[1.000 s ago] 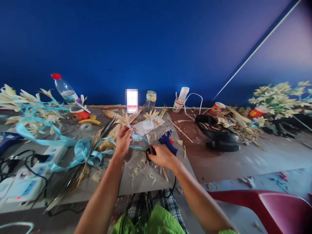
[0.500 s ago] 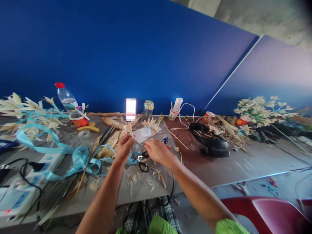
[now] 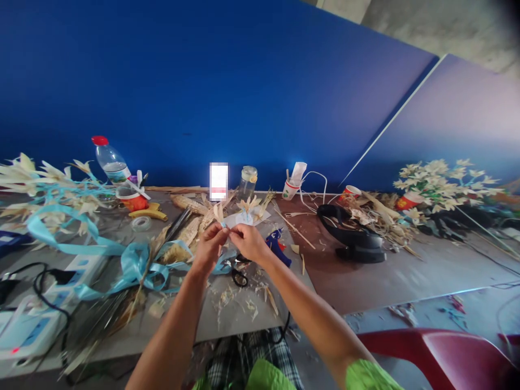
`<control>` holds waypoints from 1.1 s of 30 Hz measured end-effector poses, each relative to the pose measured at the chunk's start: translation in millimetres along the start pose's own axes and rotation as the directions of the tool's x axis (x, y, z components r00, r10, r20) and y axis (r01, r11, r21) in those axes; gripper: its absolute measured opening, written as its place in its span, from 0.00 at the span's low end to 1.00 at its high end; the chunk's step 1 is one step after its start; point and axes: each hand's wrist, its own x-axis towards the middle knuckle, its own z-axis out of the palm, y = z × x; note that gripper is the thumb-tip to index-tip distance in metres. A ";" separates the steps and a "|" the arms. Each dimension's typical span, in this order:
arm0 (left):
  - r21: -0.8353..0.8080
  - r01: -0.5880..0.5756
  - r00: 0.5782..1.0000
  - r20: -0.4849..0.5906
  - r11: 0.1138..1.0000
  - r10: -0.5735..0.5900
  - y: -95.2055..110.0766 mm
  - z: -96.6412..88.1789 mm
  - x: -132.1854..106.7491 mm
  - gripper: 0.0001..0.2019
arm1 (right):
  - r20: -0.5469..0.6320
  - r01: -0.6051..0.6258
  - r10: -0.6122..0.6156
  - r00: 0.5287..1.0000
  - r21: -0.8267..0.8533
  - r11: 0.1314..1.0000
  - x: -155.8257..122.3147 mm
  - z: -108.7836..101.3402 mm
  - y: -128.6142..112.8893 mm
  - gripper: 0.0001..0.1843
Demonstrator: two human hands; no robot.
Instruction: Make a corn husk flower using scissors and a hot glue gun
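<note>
Over mid-surface, toward near edge: L hand & R hand meet, fingertips touching. L fingers pinched shut on stem of husk flower, held upright. R fingers closed on same stem. Blue ribbon trails from left side to beneath hands. Scissors lie flat just below hands, untouched. Glue gun beside R wrist. Bottle near far left corner.
</note>
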 end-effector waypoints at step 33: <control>-0.129 0.090 0.993 0.090 0.988 -0.078 -3.8 11.9 -4.6 0.11 | -0.053 0.199 -0.201 0.978 -0.043 0.979 -19.2 2.6 17.5 0.05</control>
